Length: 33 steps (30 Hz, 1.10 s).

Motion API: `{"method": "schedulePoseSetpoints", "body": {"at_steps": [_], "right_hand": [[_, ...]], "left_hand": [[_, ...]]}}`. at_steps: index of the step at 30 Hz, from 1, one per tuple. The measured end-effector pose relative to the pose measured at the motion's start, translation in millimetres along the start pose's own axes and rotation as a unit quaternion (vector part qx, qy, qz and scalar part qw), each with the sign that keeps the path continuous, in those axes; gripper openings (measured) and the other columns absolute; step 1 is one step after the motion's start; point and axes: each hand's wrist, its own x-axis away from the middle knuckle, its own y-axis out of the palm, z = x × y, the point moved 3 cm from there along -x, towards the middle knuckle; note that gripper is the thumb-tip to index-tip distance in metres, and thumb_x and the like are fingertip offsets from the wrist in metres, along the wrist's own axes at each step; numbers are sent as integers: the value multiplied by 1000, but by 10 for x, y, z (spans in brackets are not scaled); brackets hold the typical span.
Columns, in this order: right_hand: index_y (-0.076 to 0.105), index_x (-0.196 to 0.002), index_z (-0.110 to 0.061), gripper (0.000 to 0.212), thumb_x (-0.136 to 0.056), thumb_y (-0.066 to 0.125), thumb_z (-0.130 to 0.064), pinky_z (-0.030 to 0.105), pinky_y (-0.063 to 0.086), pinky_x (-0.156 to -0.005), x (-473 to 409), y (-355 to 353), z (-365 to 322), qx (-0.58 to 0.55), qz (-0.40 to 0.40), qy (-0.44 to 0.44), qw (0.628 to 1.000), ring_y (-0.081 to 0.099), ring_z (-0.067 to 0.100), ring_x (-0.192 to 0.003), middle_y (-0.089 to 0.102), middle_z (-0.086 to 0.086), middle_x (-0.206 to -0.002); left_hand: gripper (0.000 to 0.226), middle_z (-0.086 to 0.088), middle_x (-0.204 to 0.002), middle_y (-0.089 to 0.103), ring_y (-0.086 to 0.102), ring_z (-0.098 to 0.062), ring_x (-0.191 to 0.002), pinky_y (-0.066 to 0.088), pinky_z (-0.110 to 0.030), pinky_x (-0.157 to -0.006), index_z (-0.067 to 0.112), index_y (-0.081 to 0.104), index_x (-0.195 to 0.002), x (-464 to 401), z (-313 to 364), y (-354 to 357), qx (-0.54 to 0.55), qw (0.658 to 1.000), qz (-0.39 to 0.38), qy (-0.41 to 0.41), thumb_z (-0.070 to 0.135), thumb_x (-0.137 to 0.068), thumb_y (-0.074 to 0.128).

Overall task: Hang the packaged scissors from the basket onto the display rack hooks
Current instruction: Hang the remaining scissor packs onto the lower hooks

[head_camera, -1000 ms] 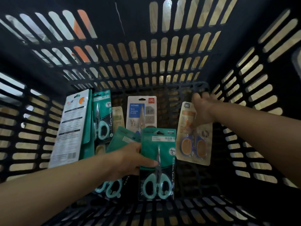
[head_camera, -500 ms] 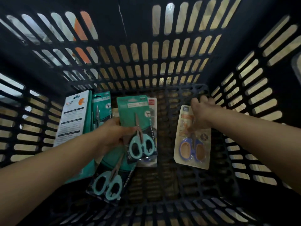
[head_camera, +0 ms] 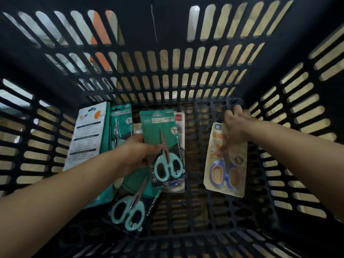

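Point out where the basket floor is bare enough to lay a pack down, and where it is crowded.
Bare floor lies between the teal pack in the left hand and the blue-handled pack in the right hand, running to the near wall. Another strip lies right of the blue-handled pack. The left side is crowded with overlapping packs.

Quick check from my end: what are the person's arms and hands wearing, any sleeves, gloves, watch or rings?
Both forearms are bare as far as the frame shows: no sleeves or cuffs in view. The left hand and right hand wear no gloves. No watch, band or bracelet shows at either wrist. No rings are visible, though the light is dim and several fingers are partly hidden.
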Motion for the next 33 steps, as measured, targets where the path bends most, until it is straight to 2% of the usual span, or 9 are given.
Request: {"method": "schedulePoseSetpoints", "body": {"at_steps": [5,11,14,18,22,25,28,31,33], "right_hand": [[25,-137,-19,112,-48,85,-53,50,40,-102,-54,11,33,-25,-5,-5,1000,26,33,-131,16,8,-142],[18,-142,-18,117,-52,84,-54,49,33,-107,-124,12,0,0,2,-18,1000,21,34,-134,19,12,-144],[22,-140,-16,113,-52,85,-51,46,35,-107,-119,-23,-34,-3,5,-31,1000,24,31,-133,26,10,-143],[34,-123,-18,87,-57,87,-35,35,48,-80,-88,-123,-83,-117,-31,-55,991,49,22,-105,49,4,-119],[39,-108,-22,62,-65,84,-27,32,45,-72,-77,-228,-231,-177,-6,-116,977,51,17,-94,52,-2,-104],[39,-100,-23,54,-68,82,-22,27,41,-63,-87,-264,-399,-222,22,-156,962,51,14,-84,53,-3,-94],[40,-109,-24,54,-71,79,-23,29,39,-72,-90,-234,-576,-200,52,-182,961,46,16,-94,48,-5,-102],[41,-126,-22,63,-74,77,-27,36,40,-90,-104,-160,-729,-148,86,-203,964,43,21,-111,47,1,-121],[39,-133,-22,68,-76,76,-31,41,36,-100,-102,-119,-780,-121,102,-209,965,37,25,-123,43,5,-130]], "left_hand": [[23,-9,-101,71,67,-27,-95,54,-40,-84,13,59,-107,-11,3,-6,5,1000,-4,-3,3,-86,60],[19,-8,-98,72,67,-27,-95,52,-43,-88,15,60,-101,-17,-5,1,8,1000,-8,-2,3,-87,59],[21,-9,-100,71,67,-27,-96,52,-43,-88,15,60,-104,-16,-11,2,7,1000,-9,-3,3,-87,59],[20,-8,-99,72,68,-26,-93,53,-39,-84,14,60,-104,-12,3,1,5,1000,-10,-4,3,-87,59],[18,-8,-96,72,68,-25,-92,53,-39,-84,15,60,-101,-5,38,-16,2,1000,-9,-2,4,-87,60],[16,-11,-101,71,67,-26,-95,54,-36,-81,13,60,-101,-5,57,-62,7,1000,3,-1,5,-89,58],[23,-13,-103,71,67,-26,-94,55,-33,-74,8,59,-112,-20,69,-100,22,1000,12,-2,6,-89,58],[24,-12,-100,71,69,-24,-88,56,-31,-69,6,58,-111,-21,79,-110,32,999,19,-5,6,-87,59],[24,-12,-100,72,69,-23,-86,57,-30,-68,6,59,-110,-21,78,-103,40,999,20,-6,5,-86,60]]}}
